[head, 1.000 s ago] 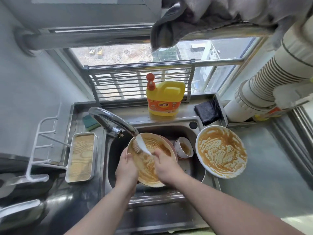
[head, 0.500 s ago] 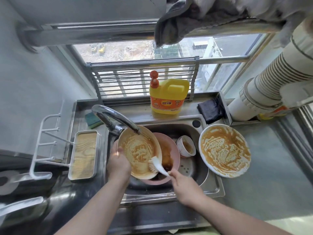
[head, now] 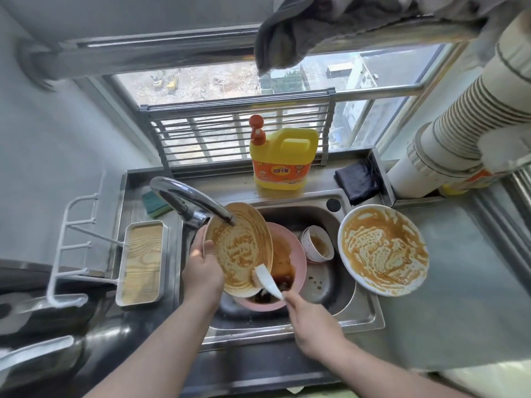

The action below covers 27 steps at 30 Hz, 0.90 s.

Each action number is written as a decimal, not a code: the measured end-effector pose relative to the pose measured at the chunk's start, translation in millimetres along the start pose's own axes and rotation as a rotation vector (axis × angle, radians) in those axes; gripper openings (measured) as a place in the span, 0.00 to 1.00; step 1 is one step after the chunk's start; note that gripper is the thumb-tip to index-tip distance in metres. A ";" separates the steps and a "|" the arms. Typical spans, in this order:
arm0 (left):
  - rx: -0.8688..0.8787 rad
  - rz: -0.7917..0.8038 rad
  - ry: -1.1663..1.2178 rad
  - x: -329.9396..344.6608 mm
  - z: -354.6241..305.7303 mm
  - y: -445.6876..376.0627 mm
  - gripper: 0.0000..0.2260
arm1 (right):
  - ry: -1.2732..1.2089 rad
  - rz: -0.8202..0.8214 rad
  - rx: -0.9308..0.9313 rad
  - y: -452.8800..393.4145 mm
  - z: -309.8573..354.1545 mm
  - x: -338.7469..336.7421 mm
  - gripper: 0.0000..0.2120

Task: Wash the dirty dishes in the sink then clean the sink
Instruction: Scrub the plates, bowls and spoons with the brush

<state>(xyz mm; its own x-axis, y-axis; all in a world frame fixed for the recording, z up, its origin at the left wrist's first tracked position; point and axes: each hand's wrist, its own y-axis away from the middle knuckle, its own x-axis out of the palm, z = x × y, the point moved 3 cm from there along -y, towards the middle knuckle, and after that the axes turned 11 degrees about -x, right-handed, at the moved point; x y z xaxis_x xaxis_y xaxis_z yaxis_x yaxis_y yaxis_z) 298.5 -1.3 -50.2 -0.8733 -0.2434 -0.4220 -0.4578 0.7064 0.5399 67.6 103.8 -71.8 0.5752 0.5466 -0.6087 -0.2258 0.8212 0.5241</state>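
Plate (head: 238, 248) tilted over sink (head: 339, 317), under faucet (head: 195, 202). Left hand (head: 202, 272) clamped on its left rim; right hand (head: 313, 323) closed around brush (head: 265, 278), bristles at lower edge. Probably rigid, breakable, sauce-slick: grip rim firmly, thumb on face.

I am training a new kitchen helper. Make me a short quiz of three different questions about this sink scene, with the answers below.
1. True or false: the left hand holds the tan plate tilted over the sink.
2. Which tool does the right hand hold? A) green sponge B) white brush C) black cloth
3. Fill in: the large dirty white plate rests on the ____ side of the sink.

Key
1. True; the plate's upper edge is under the faucet.
2. B, the white brush, with its head at the plate's lower edge.
3. Right, partly over the rim.
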 end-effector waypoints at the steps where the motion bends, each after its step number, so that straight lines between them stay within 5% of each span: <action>1: -0.010 -0.025 0.020 1.9 3.7 -0.6 0.15 | -0.056 -0.005 -0.032 7.8 9.0 9.7 0.11; 6: 0.029 -0.030 0.055 3.7 12.7 -0.6 0.13 | 0.041 0.022 -0.047 12.8 -0.3 1.3 0.11; 12: 0.028 0.236 0.010 8.4 24.7 2.5 0.16 | 0.225 -0.108 -0.010 -40.3 -10.6 -73.6 0.13; 17: -0.078 0.247 0.090 23.5 34.4 14.3 0.19 | -0.017 -0.089 -0.080 -59.7 60.2 -43.2 0.11; 22: -0.432 0.182 0.363 11.1 32.7 -5.7 0.28 | -0.245 0.042 -0.191 6.4 75.9 5.4 0.11; 27: -0.387 0.262 0.346 26.1 37.2 9.4 0.26 | -0.374 -0.024 -0.128 -3.9 77.7 -3.0 0.10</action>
<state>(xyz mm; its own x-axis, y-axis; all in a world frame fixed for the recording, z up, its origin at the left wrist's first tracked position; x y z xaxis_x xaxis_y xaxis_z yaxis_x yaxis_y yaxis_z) 277.7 23.7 -83.2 -0.9395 -0.3423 -0.0107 -0.1895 0.4937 0.8487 127.8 86.2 -25.8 0.8227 0.4491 -0.3486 -0.2917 0.8598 0.4191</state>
